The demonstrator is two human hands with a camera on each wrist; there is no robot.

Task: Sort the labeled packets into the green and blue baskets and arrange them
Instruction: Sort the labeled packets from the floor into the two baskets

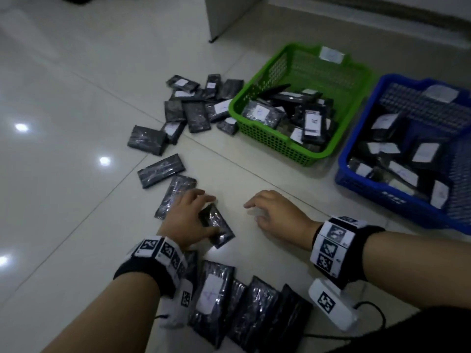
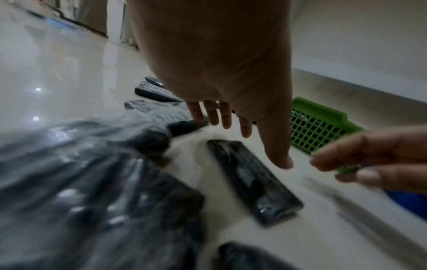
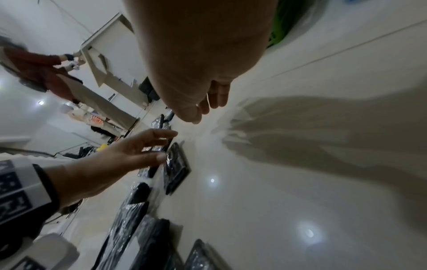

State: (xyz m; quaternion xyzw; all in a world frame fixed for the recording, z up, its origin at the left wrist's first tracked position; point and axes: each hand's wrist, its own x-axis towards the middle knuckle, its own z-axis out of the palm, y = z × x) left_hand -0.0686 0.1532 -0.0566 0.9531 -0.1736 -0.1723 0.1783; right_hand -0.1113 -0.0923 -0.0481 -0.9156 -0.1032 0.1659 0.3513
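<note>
Black shrink-wrapped packets lie about the pale tiled floor. One unlabeled-side packet (image 1: 219, 223) (image 2: 251, 180) (image 3: 176, 168) lies flat under my left hand (image 1: 190, 215) (image 2: 219, 73), whose fingers are straight and spread just over it, thumb out beside it. My right hand (image 1: 276, 212) (image 3: 196, 54) hovers over bare floor to the right, fingers relaxed, holding nothing. The green basket (image 1: 275, 143) (image 2: 316, 126) at the back right holds several labeled packets. So does the blue basket (image 1: 382, 197) to its right.
A loose pile of packets (image 1: 196, 108) lies left of the green basket; two more (image 1: 160, 170) lie nearer. A row of packets (image 1: 244, 309) lies close to me. A white cabinet (image 1: 229, 14) stands behind. Another person (image 3: 41, 73) stands far off.
</note>
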